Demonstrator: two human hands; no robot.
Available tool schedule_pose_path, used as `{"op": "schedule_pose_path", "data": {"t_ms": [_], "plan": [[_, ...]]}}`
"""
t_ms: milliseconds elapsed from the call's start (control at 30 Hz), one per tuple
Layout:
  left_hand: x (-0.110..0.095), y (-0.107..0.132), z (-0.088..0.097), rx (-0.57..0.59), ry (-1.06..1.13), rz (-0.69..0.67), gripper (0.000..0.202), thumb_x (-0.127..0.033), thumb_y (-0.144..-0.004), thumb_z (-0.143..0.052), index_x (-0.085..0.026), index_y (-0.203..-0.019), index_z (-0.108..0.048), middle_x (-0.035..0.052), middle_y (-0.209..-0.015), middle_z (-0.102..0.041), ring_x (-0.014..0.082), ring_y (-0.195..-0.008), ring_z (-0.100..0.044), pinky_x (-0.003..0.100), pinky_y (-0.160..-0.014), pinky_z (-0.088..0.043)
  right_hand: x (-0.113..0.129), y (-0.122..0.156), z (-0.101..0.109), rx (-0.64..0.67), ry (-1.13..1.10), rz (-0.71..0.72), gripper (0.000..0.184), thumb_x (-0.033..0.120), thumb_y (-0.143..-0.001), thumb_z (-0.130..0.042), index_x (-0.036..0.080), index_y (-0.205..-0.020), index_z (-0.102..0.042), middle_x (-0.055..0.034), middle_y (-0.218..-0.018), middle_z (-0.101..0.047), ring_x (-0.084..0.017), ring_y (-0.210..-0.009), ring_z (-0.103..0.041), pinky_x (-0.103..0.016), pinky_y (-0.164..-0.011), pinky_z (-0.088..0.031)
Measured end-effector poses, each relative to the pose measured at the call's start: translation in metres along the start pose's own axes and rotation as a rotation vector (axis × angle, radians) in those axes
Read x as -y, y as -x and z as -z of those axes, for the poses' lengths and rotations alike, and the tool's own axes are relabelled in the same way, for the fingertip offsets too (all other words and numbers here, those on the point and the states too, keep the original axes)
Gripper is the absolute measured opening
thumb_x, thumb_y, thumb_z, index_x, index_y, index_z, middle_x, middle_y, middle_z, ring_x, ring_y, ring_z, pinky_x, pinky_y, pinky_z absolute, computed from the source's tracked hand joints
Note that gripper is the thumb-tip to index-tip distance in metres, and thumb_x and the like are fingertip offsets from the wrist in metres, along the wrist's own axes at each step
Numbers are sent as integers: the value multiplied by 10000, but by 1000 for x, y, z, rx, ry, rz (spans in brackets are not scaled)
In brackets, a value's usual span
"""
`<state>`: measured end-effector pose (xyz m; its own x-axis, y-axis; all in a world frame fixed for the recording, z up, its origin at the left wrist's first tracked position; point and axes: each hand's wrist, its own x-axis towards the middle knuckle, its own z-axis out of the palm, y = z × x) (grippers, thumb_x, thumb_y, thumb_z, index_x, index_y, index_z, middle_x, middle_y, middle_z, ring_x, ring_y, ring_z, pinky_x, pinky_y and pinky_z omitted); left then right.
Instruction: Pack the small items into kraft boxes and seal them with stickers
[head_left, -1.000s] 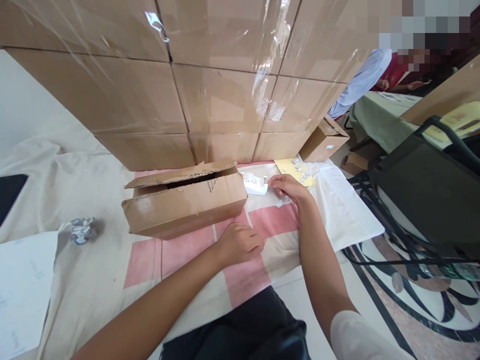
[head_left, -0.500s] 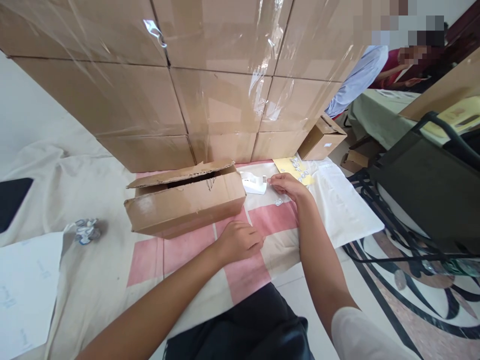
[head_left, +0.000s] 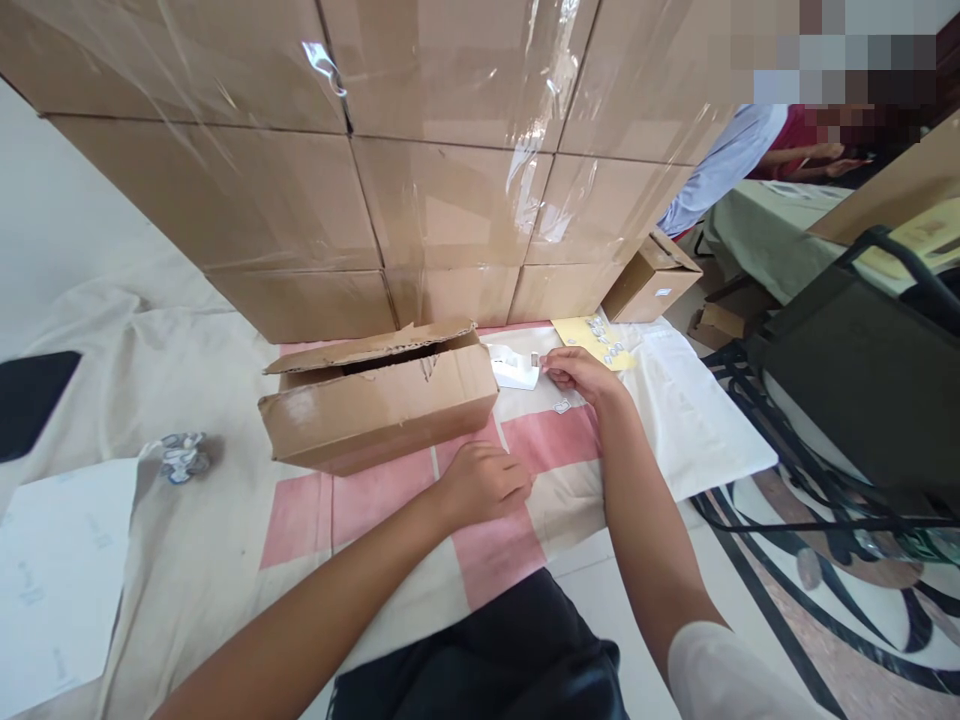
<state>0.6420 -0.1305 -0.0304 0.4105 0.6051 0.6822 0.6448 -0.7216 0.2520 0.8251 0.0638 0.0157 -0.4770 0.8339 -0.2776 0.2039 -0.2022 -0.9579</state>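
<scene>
My right hand [head_left: 583, 374] is at the cutter end of a white tape dispenser [head_left: 514, 368], thumb and fingers pinched together. Whatever is between those fingertips is too small to make out. On the checked cloth [head_left: 547, 440], my left hand [head_left: 489, 484] rests knuckles up with its fingers curled under, so its palm is hidden. A small printed label [head_left: 562, 406] lies between the two hands. Beyond my right hand is a yellow sheet [head_left: 596, 342] bearing several small labels. The long cardboard box [head_left: 382, 408] beside the dispenser has its top flaps partly raised.
Taped cartons [head_left: 450, 200] form a wall behind the cloth. A smaller carton [head_left: 652, 280] stands at its right end. On the left lie a white printed sheet [head_left: 64, 580], a crumpled ball [head_left: 184, 457] and a dark flat object [head_left: 34, 400]. At right are a dark chair [head_left: 862, 370] and other people.
The whole view has shifted slightly, so the scene sits a little farther right. Both hands keep nearly the same places and poses; the right stays pinched at the dispenser's end.
</scene>
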Motion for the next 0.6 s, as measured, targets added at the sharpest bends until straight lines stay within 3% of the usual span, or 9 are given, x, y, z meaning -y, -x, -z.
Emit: {"op": "schedule_pose_path", "data": {"t_ms": [200, 367, 467, 600], "plan": [[0, 1, -1, -12, 16, 2, 370, -190, -940, -521, -186, -571, -483, -37, -506, -474, 101, -471, -350, 285, -516, -275, -2, -3, -5, 13, -103, 56, 186, 268, -638, -818, 160, -603, -671, -13, -625, -591, -86, -516, -470, -232, -457, -370], [-1, 0, 1, -27, 23, -3, 369, -166, -926, -526, -185, -561, -472, -39, -501, -474, 101, -464, -345, 285, -510, -269, 1, 0, -8, 41, -164, 78, 219, 327, -652, -831, 167, -614, -687, -29, -694, -642, -138, -627, -607, -301, -630, -570], [-1, -1, 1, -30, 25, -9, 368, -164, -922, -523, -185, -559, -467, -39, -496, -472, 101, -460, -339, 285, -501, -253, 1, -1, -8, 21, -158, 76, 279, 365, -653, -869, 168, -599, -679, -25, -675, -644, -136, -614, -616, -303, -631, -589], [-1, 0, -1, -28, 30, -6, 362, -170, -929, -523, -183, -570, -476, -38, -502, -483, 98, -464, -348, 280, -511, -260, -2, -3, -8, -39, -123, 58, 368, 360, -602, -933, 162, -536, -629, -31, -631, -648, -110, -514, -575, -254, -491, -520]]}}
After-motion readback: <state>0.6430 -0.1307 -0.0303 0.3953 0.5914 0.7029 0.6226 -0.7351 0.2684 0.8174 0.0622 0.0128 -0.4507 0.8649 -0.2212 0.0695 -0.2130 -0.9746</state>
